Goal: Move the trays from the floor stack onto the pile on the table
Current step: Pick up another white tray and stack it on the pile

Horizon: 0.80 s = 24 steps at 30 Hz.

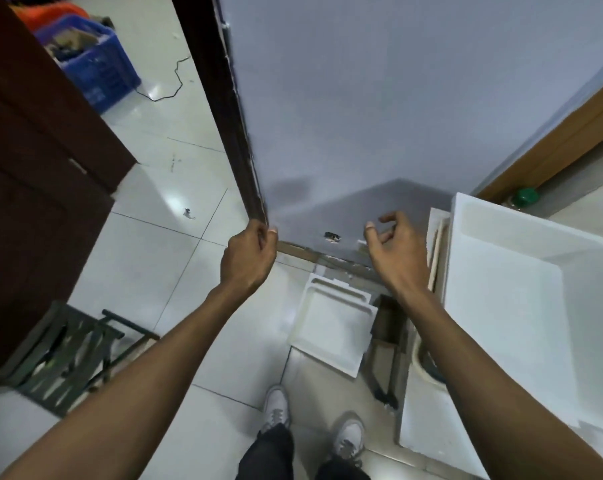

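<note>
A short stack of white trays (331, 327) lies on the tiled floor by the wall, just ahead of my feet. A large white tray (522, 306) tops the pile on the table at the right. Both arms reach forward above the floor stack. My left hand (250, 252) hangs with fingers loosely curled and holds nothing. My right hand (395, 244) is spread, thumb and fingers apart, empty, just left of the table pile.
A dark door frame (230, 133) and grey wall stand ahead. A dark wooden cabinet (33, 168) is at the left, a metal rack (75, 355) below it, a blue crate (95, 71) far back. The table's leg (386, 344) stands beside the floor trays.
</note>
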Available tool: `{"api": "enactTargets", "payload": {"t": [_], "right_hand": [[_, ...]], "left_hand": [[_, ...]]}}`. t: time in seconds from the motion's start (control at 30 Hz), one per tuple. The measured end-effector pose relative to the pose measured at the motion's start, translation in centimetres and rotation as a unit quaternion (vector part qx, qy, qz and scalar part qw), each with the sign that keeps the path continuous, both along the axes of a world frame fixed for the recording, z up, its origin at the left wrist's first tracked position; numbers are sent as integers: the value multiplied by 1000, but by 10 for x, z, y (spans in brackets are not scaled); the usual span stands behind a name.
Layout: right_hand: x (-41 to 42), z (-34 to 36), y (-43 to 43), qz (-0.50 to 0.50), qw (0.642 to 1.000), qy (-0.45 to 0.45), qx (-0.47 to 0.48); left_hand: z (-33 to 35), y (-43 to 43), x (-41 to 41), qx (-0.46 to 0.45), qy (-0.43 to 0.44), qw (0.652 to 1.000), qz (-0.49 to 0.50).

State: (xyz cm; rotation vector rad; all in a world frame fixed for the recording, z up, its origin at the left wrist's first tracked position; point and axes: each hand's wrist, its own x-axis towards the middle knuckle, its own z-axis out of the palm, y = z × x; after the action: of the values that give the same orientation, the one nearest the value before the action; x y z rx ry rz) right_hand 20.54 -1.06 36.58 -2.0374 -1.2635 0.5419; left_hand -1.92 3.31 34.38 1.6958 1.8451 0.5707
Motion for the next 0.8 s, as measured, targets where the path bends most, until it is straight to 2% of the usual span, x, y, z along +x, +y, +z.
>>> {"api": "enactTargets", "payload": {"t": [0.47,0.8], "right_hand": [[-40,-149,19,-52,996,19,-76],[-36,-266,6,-144,983,20,-114]], "left_hand": [[-152,27,2,-50,-26,998,-42],[-270,23,27,-83,-54,993,-71]]}}
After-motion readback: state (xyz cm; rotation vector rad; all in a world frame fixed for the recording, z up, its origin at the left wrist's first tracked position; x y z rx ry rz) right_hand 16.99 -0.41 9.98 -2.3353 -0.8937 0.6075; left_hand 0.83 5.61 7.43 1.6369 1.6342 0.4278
